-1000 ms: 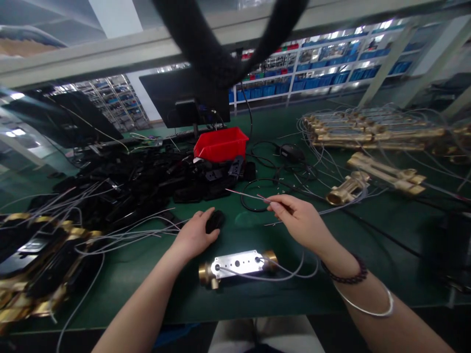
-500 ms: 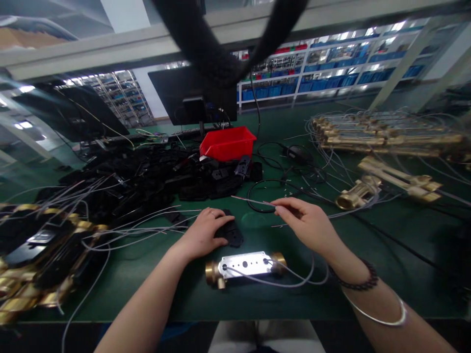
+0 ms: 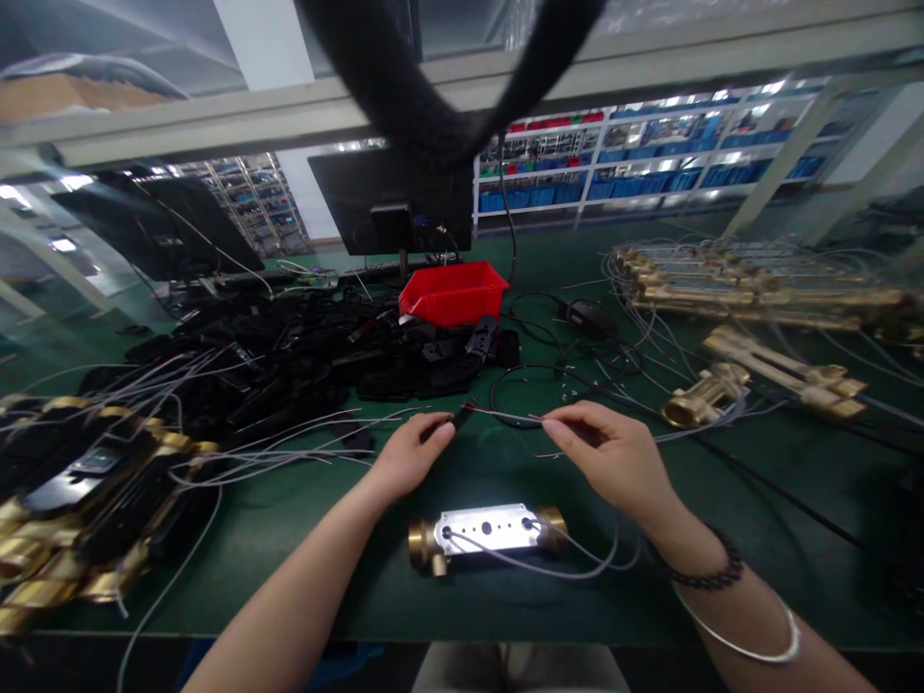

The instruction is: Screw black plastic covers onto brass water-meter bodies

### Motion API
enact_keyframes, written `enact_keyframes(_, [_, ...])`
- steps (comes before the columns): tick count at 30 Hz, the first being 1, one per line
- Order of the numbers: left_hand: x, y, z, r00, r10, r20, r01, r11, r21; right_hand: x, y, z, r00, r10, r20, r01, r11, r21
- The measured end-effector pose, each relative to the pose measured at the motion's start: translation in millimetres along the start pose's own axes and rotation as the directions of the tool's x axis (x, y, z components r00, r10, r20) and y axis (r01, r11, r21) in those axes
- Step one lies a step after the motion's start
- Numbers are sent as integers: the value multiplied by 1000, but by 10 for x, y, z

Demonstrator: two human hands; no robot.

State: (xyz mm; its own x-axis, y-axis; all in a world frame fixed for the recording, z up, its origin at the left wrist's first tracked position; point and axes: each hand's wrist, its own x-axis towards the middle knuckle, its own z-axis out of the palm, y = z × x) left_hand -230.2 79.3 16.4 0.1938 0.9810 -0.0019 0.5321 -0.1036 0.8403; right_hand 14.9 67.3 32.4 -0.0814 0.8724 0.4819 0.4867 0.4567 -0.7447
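Note:
My left hand (image 3: 405, 454) pinches a black plastic part (image 3: 460, 418), seen nearly edge-on and mostly hidden by the fingers. My right hand (image 3: 612, 454) is closed on a thin grey cable (image 3: 509, 416), whose stripped end with fine coloured wires points left and reaches the black part; whether they touch, I cannot tell. Below both hands a brass pipe fitting (image 3: 419, 546) lies crosswise on the green table, topped by a silver plate (image 3: 485, 529). Grey cables rise from two holes in that plate and curve right toward my right hand. Another bare cable end (image 3: 550, 455) shows beside its fingertips.
Brass fittings with cables crowd the left (image 3: 43, 558). A heap of black plastic parts (image 3: 289, 356) and a red bin (image 3: 454, 294) lie farther back. More brass fittings (image 3: 757, 279) are stacked at right. A black cable (image 3: 780, 472) crosses the table; a monitor (image 3: 394, 202) stands behind.
My left hand has lifted the black plastic part off the table and tilted it up. The cable end in my right hand is now at that part. The view has shifted slightly.

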Motion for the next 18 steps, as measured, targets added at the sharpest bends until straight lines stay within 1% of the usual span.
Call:
enact_keyframes(1, [-2, 5, -11, 999, -39, -2, 38, 988, -150, -7, -13, -3, 1000, -25, -12, 25, 1000, -9])
enact_keyframes(2, [-8, 14, -18, 997, -80, 21, 83, 948, -306, -14, -26, -5, 998, -52, -24, 51, 998, -21])
enact_keyframes(3, [-17, 26, -22, 990, -128, 58, 140, 868, -477, -21, -40, -5, 996, -78, -33, 77, 996, -34])
enact_keyframes(4, [-29, 42, -21, 980, -171, 104, 198, 759, -620, -27, -52, -3, 994, -103, -42, 101, 994, -46])
enact_keyframes(5, [-43, 59, -15, 968, -202, 150, 247, 654, -715, -34, -62, 1, 991, -125, -50, 122, 991, -56])
enact_keyframes(6, [-56, 77, -6, 958, -221, 183, 280, 587, -760, -40, -71, 5, 988, -146, -56, 142, 988, -65])
enact_keyframes(7, [-69, 95, 6, 951, -232, 204, 301, 547, -781, -45, -76, 10, 984, -164, -64, 159, 984, -75])
enact_keyframes(8, [-81, 109, 17, 947, -238, 218, 314, 527, -790, -49, -79, 14, 981, -179, -75, 172, 981, -87])
enact_keyframes(9, [-90, 120, 28, 944, -238, 227, 321, 520, -791, -52, -80, 18, 978, -189, -84, 181, 978, -101])
enact_keyframes(11, [-103, 130, 43, 947, -227, 226, 315, 535, -784, -52, -81, 19, 975, -200, -98, 187, 974, -131])
enact_keyframes(14, [-108, 120, 52, 960, -194, 203, 280, 590, -758, -44, -87, 11, 974, -202, -100, 185, 970, -159])
enact_keyframes(18, [-102, 89, 75, 978, -136, 158, 209, 669, -713, -38, -103, 12, 972, -220, -86, 206, 967, -147])
